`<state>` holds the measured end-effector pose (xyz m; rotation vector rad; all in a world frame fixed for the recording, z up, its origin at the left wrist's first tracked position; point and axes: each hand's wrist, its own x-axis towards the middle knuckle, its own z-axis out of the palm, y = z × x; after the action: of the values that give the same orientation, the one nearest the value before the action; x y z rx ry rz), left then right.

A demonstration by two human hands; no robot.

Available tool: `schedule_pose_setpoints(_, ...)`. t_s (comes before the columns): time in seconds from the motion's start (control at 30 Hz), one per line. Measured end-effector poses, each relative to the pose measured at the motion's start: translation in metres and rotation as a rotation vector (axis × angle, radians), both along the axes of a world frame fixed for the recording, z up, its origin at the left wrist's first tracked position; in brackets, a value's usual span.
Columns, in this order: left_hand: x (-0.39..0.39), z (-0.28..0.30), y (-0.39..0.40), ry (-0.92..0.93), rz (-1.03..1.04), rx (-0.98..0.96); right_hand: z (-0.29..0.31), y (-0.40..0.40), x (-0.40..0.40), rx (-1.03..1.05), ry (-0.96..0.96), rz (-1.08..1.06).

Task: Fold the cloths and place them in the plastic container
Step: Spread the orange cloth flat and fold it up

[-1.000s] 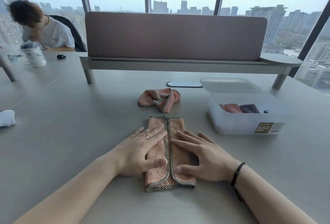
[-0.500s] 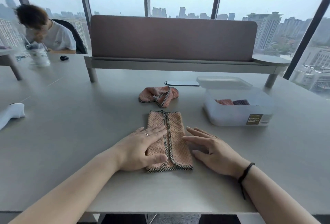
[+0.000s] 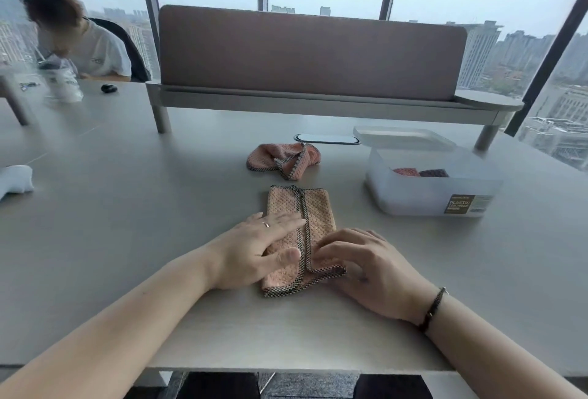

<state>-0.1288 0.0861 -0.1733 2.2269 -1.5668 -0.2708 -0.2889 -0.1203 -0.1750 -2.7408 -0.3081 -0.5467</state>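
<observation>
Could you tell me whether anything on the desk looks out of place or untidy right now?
Only the crumpled pink cloth, lying unfolded beyond the half-folded pink cloth under both hands. The translucent plastic container sits open, its lid behind it, folded cloths inside. Nothing is spilled or damaged.

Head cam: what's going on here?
A person is folding a pink cloth on the table. The left hand presses flat on its left half; the right hand curls its fingers at the near right corner. Another pink cloth lies crumpled beyond it. The open plastic container on the right already holds two folded cloths.
</observation>
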Motion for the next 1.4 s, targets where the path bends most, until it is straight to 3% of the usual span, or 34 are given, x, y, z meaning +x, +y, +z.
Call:
schedule_pose_setpoints(0.1, 0.003, 0.002, 0.003, 0.131, 0.029, -0.275, -0.003, -0.002, 0.003, 0.032, -0.079, -0.005)
schedule_pose_setpoints(0.23, 0.000, 0.009, 0.006, 0.268, 0.006, -0.576, 0.001, 0.000, 0.006, 0.231, -0.057, -0.018)
schedule_pose_setpoints(0.43, -0.004, 0.006, 0.007, 0.408, -0.055, -0.400, 0.003, -0.007, 0.031, 0.467, 0.085, -0.203)
schedule_pose_setpoints(0.63, 0.001, -0.005, -0.002, 0.253, 0.196, -0.444, -0.001, -0.007, 0.036, 0.623, 0.106, -0.237)
schedule_pose_setpoints(1.17, -0.003, -0.004, -0.007, -0.048, 0.233, -0.446, 0.002, -0.005, 0.028, 0.387, -0.002, -0.329)
schedule_pose_setpoints(1.3, -0.005, 0.004, -0.003, -0.128, 0.187, -0.515, 0.002, -0.006, 0.023, 0.298, -0.106, -0.391)
schedule_pose_setpoints(1.4, -0.008, 0.007, -0.001, -0.150, 0.071, -0.533, 0.002, -0.007, 0.017, 0.256, -0.238, -0.297)
